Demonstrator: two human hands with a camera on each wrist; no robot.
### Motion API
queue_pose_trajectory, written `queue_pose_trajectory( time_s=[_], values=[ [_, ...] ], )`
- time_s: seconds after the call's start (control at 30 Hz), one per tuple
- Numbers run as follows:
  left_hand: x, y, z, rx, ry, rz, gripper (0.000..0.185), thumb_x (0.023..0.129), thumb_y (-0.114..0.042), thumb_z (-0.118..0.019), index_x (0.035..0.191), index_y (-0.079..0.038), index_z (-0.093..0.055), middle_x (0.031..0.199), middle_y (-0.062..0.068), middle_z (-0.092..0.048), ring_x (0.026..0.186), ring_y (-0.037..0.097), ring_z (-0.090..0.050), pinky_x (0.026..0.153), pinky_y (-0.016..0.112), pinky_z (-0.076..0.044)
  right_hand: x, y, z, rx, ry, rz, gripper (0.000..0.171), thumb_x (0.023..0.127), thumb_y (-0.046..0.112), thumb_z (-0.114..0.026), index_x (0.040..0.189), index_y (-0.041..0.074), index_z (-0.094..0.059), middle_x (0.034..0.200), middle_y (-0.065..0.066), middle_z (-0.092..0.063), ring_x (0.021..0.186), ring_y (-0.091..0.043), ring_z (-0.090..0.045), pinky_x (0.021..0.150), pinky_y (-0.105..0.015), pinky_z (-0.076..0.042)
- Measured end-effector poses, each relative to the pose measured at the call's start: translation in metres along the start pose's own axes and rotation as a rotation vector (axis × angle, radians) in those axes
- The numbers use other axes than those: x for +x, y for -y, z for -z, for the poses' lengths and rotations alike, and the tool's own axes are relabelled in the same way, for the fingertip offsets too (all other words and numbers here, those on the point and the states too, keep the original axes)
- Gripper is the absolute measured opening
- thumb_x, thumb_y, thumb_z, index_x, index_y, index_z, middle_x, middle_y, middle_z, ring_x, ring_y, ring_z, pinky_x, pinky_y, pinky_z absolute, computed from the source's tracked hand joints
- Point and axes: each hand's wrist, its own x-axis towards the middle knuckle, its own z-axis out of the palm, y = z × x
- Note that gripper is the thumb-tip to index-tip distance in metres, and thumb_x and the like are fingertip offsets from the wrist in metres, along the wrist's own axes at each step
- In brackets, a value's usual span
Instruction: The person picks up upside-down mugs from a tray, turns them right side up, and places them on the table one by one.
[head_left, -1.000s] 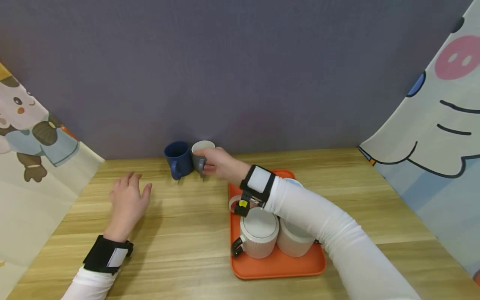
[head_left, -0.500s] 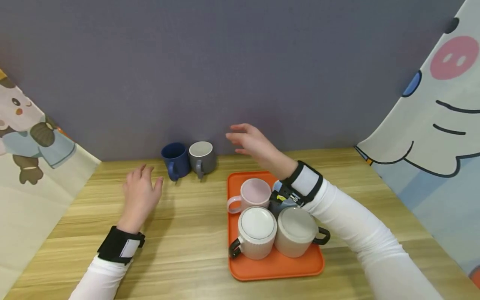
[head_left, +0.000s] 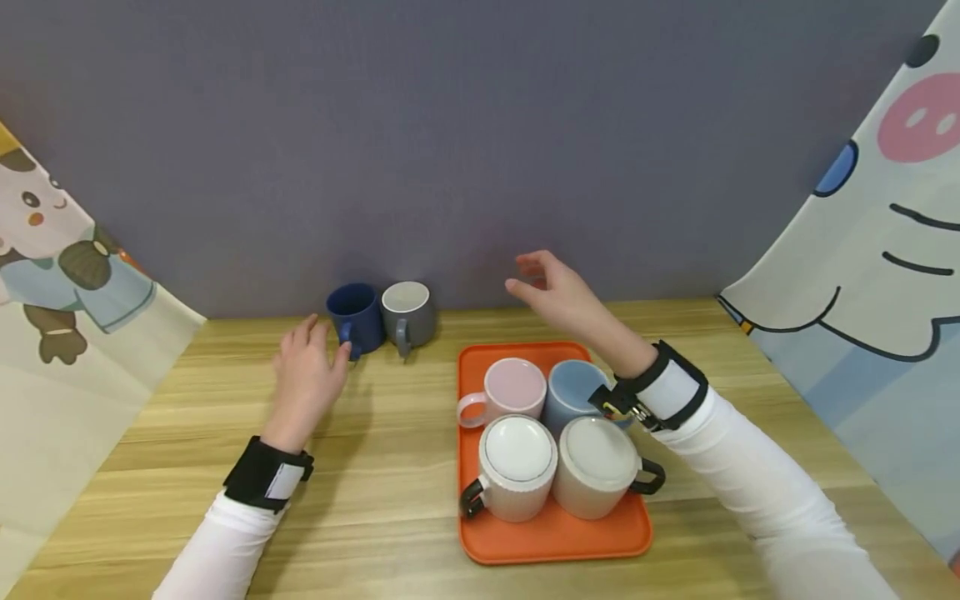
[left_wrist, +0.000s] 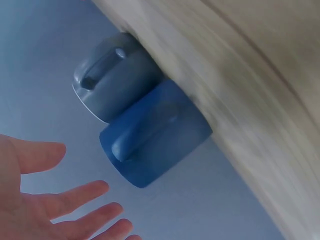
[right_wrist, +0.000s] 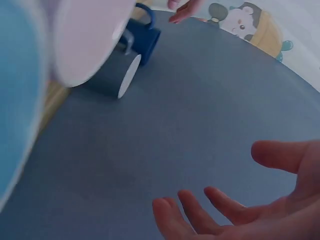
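Navy mug (head_left: 354,317) sits upper left of centre, touching the grey mug (head_left: 408,311); left hand (head_left: 307,379) is open beside its handle, right hand (head_left: 558,292) empty in the air; looks like glazed ceramic, so probably hefty, slick and chippable, and I'd hook the handle.

No writing, label, brand, number or sign can be read in any of the views. The cloth panels at the left (head_left: 67,275) and right (head_left: 877,250) of the head view carry only cartoon drawings (a small figure on one, a pink-cheeked face on the other), with no lettering. The mugs, the orange tray (head_left: 551,533) and the wrist straps (head_left: 270,477) show plain surfaces without print; the white patches on the straps are blank as far as can be told.
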Motion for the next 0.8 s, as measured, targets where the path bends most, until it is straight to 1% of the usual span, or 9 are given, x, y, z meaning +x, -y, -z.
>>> queue_pose_trajectory(
  time_s=[0.17,0.3,0.4,0.57,0.63,0.8],
  values=[
    [0.002,-0.008,-0.003,0.0,0.014,-0.004,0.043,0.091,-0.02,-0.06,0.123,0.009,-0.053,0.138,0.031,-0.04,0.125,0.05,-0.034,0.093,0.065,-0.028,-0.008,-0.016,0.004,-0.078,-0.043,0.033,0.051,0.096,0.028,-0.053,0.138,0.003,-0.04,0.138,-0.018,-0.047,0.126,-0.035,-0.047,0.106,-0.046,-0.038],
    [0.004,-0.013,-0.007,-0.001,0.012,-0.008,0.043,0.092,-0.021,-0.06,0.124,0.007,-0.053,0.139,0.029,-0.04,0.126,0.049,-0.034,0.093,0.064,-0.029,-0.013,-0.031,0.007,-0.104,-0.079,0.043,0.048,0.097,0.027,-0.053,0.136,0.001,-0.043,0.135,-0.021,-0.049,0.124,-0.037,-0.048,0.105,-0.047,-0.038],
    [0.005,-0.017,-0.01,0.0,0.011,-0.016,0.043,0.092,-0.022,-0.059,0.124,0.006,-0.053,0.14,0.028,-0.04,0.126,0.048,-0.034,0.093,0.064,-0.03,-0.015,-0.044,0.011,-0.11,-0.095,0.05,0.046,0.097,0.028,-0.052,0.133,-0.001,-0.046,0.133,-0.022,-0.051,0.121,-0.037,-0.05,0.103,-0.047,-0.04],
    [0.006,-0.023,-0.015,0.0,0.003,-0.038,0.043,0.092,-0.021,-0.06,0.124,0.007,-0.053,0.14,0.028,-0.04,0.125,0.047,-0.035,0.093,0.063,-0.031,-0.02,-0.062,0.019,-0.105,-0.085,0.025,0.047,0.097,0.034,-0.051,0.131,0.001,-0.05,0.13,-0.021,-0.055,0.119,-0.036,-0.052,0.099,-0.048,-0.043],
    [0.006,-0.025,-0.017,0.003,0.003,-0.042,0.043,0.092,-0.021,-0.06,0.124,0.006,-0.053,0.14,0.027,-0.041,0.126,0.046,-0.036,0.092,0.063,-0.031,-0.022,-0.068,0.022,-0.103,-0.084,0.012,0.048,0.098,0.036,-0.05,0.131,0.001,-0.05,0.13,-0.021,-0.054,0.12,-0.036,-0.052,0.099,-0.048,-0.043],
    [0.007,-0.03,-0.022,-0.007,0.01,-0.051,0.043,0.093,-0.023,-0.059,0.125,0.005,-0.053,0.141,0.026,-0.04,0.126,0.045,-0.035,0.093,0.063,-0.03,-0.028,-0.082,0.025,-0.096,-0.096,0.007,0.05,0.098,0.036,-0.05,0.13,-0.003,-0.049,0.129,-0.025,-0.054,0.119,-0.039,-0.053,0.097,-0.05,-0.044]
  ],
)
